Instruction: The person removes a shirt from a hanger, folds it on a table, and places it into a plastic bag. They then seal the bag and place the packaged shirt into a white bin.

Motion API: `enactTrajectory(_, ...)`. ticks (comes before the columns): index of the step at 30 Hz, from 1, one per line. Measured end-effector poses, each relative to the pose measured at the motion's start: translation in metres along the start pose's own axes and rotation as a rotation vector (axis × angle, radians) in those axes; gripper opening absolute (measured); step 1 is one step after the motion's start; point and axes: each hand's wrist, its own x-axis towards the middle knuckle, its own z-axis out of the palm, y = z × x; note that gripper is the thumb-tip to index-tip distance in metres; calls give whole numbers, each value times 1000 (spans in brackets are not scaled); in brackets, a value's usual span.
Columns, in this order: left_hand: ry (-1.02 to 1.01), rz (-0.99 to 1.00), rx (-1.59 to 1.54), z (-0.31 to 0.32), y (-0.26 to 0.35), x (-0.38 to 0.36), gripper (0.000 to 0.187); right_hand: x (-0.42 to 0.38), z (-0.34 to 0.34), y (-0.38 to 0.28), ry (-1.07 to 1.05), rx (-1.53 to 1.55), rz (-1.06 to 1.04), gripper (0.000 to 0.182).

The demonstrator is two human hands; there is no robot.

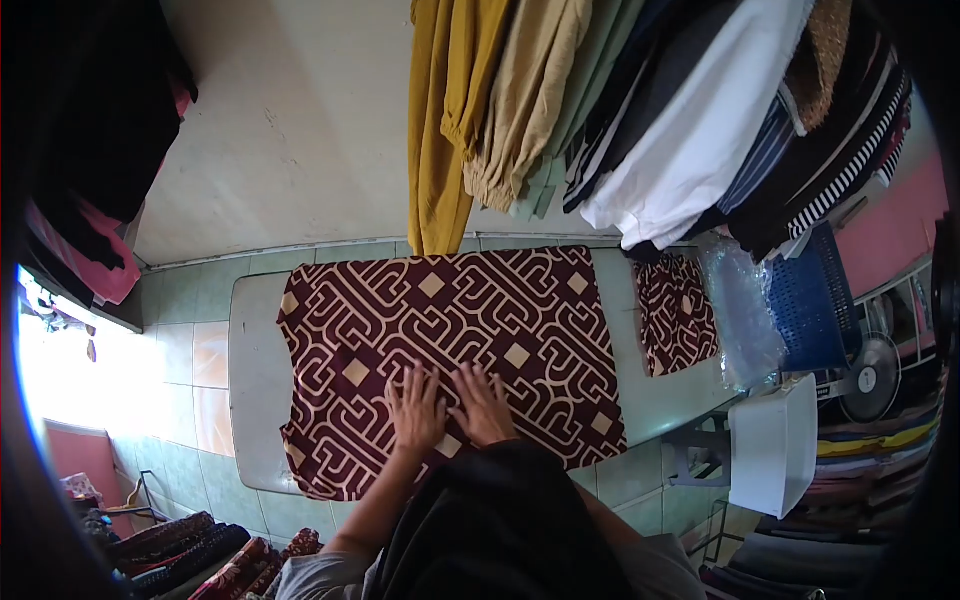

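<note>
Black cloth, part of what the person wears, hangs closest, with a grey sleeve beside it at the left. Just beyond, a maroon-and-cream patterned cloth lies spread on the pale desk, its long axis running left to right across the person's front. Both hands rest on it, side by side near the middle of its length and toward its near edge. Most of the cloth lies ahead of the fingertips and out to either side. The left hand is nearer its left end, the right hand nearer its right. Each grip is flat, palm down, fingers slightly parted and pinching nothing (the thumbs point toward each other across a small gap).

To the cloth's right, apart from it, sits a smaller piece in the same pattern, with clear plastic beside that and a blue basket farther right. Off the desk's right end stand a white bin and a fan. Mustard cloth and a white garment hang beyond the far side, against a pale wall. Folded fabrics lie at lower left.
</note>
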Motion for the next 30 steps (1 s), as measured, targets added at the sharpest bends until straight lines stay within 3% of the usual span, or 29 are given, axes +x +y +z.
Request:
enactTrajectory(3,97,-33,-69,1,-5,-24,54,-15,-5,0,27,-27,23,61)
enactTrajectory(8,178,-204,7,-14,-70,-77,61,-62,-19,72,101,-205,168,60)
enactTrajectory(12,334,-556,95,-1,-132,-148,64,-129,-38,142,219,-234,392,59)
enactTrajectory(13,335,-554,101,12,-147,-163,64,-146,-42,155,229,-237,477,60)
enactTrajectory(15,660,-931,11,37,-167,-185,69,-178,-44,173,281,-237,625,60)
enactTrajectory(16,665,-928,15,41,-164,-189,69,-192,-40,177,323,-234,688,60)
enactTrajectory(18,923,-1226,-652,51,-159,-192,80,-214,-28,173,380,-244,729,62)
enactTrajectory(19,1121,-999,-1164,58,-154,-187,90,-224,-20,167,570,-145,793,65)
enactTrajectory(20,1055,-1110,-1234,63,-149,-190,88,-232,-12,159,760,-44,851,68)
enactTrajectory(21,943,-1038,-1432,60,-141,-200,86,-241,11,160,900,-37,898,75)
enactTrajectory(22,821,-957,-1623,58,-135,-208,83,-237,12,147,987,169,954,79)
enactTrajectory(24,696,-856,-1575,61,-131,-215,75,-227,-8,115,1077,1228,976,80)
enactTrajectory(26,552,-772,-1503,66,-133,-229,69,-234,6,131,1036,1334,1049,80)
enactTrajectory(27,328,-902,-1412,50,-127,-238,60,-236,4,133,895,1472,977,76)
enactTrajectory(28,166,-875,-1407,64,-139,-249,48,-240,1,133,749,1603,901,72)
enactTrajectory(29,141,-821,-1307,67,-136,-262,43,-242,1,131,713,1569,842,58)
enactTrajectory(30,117,-768,-1208,68,-133,-273,38,-249,-2,129,708,1574,840,58)
